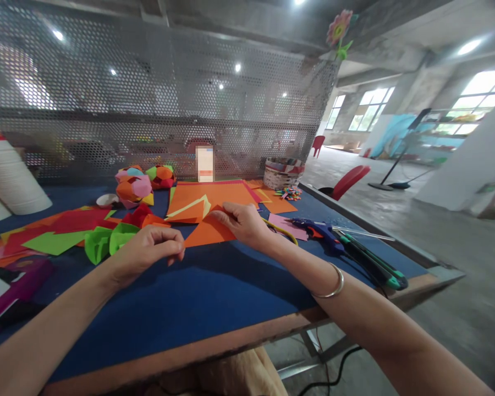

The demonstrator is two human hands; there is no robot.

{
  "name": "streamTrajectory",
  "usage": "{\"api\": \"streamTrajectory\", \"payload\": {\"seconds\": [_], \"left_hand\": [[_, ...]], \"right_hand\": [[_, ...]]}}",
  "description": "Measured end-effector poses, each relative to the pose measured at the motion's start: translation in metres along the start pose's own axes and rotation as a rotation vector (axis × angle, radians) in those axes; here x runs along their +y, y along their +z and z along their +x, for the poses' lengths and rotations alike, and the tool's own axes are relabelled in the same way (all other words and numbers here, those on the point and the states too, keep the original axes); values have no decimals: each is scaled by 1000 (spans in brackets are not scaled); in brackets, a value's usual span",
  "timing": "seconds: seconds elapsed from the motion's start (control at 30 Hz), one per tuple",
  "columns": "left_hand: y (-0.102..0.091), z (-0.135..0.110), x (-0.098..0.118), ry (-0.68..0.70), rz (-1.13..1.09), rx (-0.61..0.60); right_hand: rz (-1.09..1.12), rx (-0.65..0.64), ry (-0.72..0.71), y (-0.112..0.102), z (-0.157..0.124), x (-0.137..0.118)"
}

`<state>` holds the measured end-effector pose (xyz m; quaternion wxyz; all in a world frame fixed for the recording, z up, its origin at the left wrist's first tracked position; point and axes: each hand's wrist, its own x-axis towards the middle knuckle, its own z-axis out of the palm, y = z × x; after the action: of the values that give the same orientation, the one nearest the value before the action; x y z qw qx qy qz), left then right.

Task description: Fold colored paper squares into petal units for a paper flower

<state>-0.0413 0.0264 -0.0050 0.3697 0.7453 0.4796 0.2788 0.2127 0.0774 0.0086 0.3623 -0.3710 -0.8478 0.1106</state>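
An orange paper sheet [210, 232] slants above the blue table top between my two hands. My right hand [244, 224] pinches its right side, with the thumb on top. Curled fingers of my left hand [159, 247] close at the sheet's lower left corner; the exact grip there is partly hidden. Just behind lies a stack of orange paper [223, 193], topped by a folded piece with a pale yellow edge [190, 210]. Beside my left hand stand green folded paper pieces [107, 242] and red folded paper [142, 215].
Left are paper cups [16, 170], a purple tool [20, 286], loose coloured sheets [61, 225] and paper balls [134, 187]. Right are a glue gun [324, 234], a green-black cutter [373, 261], a woven basket [284, 173] and small coloured bits [289, 193]. Perforated metal panel [148, 99] rises behind.
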Motion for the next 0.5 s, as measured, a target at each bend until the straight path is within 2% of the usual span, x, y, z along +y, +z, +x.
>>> {"api": "streamTrajectory", "payload": {"seconds": [0.27, 0.5], "left_hand": [[-2, 1, -4, -15, -33, -4], [-6, 1, -4, -8, -72, 134]], "right_hand": [[-14, -2, 5, 1, 2, 7], [-53, 4, 51, -3, 8, 15]]}}
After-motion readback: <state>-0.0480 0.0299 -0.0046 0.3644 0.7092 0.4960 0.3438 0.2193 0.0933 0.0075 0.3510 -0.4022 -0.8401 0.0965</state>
